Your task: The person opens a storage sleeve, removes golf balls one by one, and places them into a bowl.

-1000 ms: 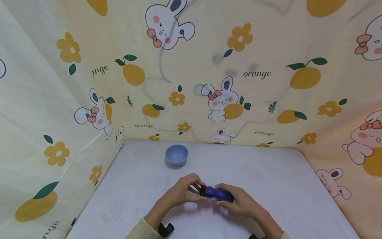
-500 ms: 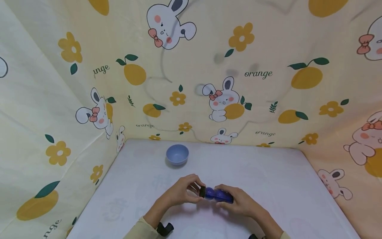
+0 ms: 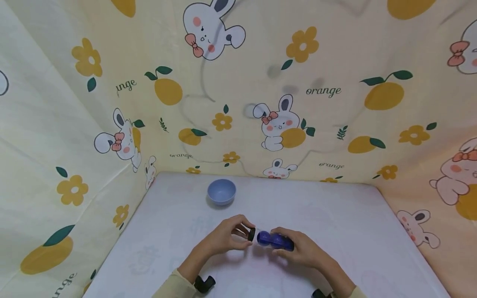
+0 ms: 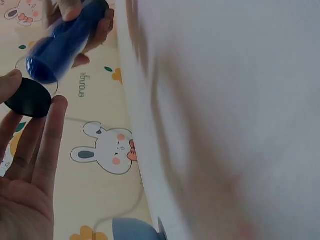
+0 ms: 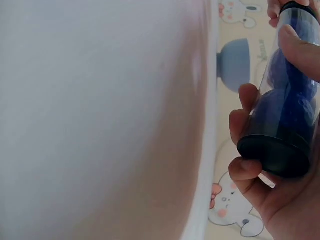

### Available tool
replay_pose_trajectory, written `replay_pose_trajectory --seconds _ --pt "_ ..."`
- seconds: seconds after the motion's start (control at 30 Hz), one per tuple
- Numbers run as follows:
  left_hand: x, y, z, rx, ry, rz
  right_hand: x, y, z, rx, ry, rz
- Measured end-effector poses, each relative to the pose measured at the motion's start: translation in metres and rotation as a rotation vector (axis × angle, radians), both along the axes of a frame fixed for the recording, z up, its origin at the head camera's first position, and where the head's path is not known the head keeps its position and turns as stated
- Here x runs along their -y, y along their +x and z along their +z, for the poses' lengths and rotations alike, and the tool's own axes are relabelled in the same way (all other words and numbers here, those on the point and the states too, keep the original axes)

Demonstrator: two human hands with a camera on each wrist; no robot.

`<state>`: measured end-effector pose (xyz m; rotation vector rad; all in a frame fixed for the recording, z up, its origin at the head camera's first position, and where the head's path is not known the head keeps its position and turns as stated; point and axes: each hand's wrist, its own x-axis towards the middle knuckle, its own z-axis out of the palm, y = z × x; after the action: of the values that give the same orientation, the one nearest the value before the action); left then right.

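Between the two hands lies a clear tube [image 5: 272, 112] with dark blue, ball-like things [image 3: 263, 238] inside and a black end cap [image 5: 275, 155]. My right hand [image 3: 303, 248] grips the tube round its body, thumb on one side and fingers on the other. With thumb and fingertips, my left hand [image 3: 225, 238] pinches the black cap [image 4: 30, 97] at the other end. A pale, see-through gap shows between that cap and the blue contents; whether the cap still sits on the tube I cannot tell. Both hands hold the tube above the white table [image 3: 335, 219].
A light blue bowl [image 3: 221, 192] stands on the table beyond the left hand, near the back edge. Cloth walls [image 3: 238, 74] printed with rabbits and oranges enclose the table at the back and both sides. Black wrist devices [image 3: 205, 284] sit by the sleeves.
The blue contents now stand farther from the left-hand cap, with a clear gap between. The right hand has shifted slightly right with the tube; the left hand stays nearly in place.
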<state>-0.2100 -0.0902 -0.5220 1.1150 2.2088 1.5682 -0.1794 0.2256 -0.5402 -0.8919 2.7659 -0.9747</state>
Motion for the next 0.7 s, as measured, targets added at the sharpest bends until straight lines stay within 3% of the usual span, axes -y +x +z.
replay_pose_trajectory --seconds 0.4,0.7 --pt "0.009 -0.006 -0.006 -0.088 -0.079 0.091 -0.005 -0.002 -0.001 0.035 -0.021 -0.045" --pt "0.013 -0.004 -0.011 0.052 -0.084 0.166 -0.006 -0.003 0.002 0.069 -0.043 -0.063"
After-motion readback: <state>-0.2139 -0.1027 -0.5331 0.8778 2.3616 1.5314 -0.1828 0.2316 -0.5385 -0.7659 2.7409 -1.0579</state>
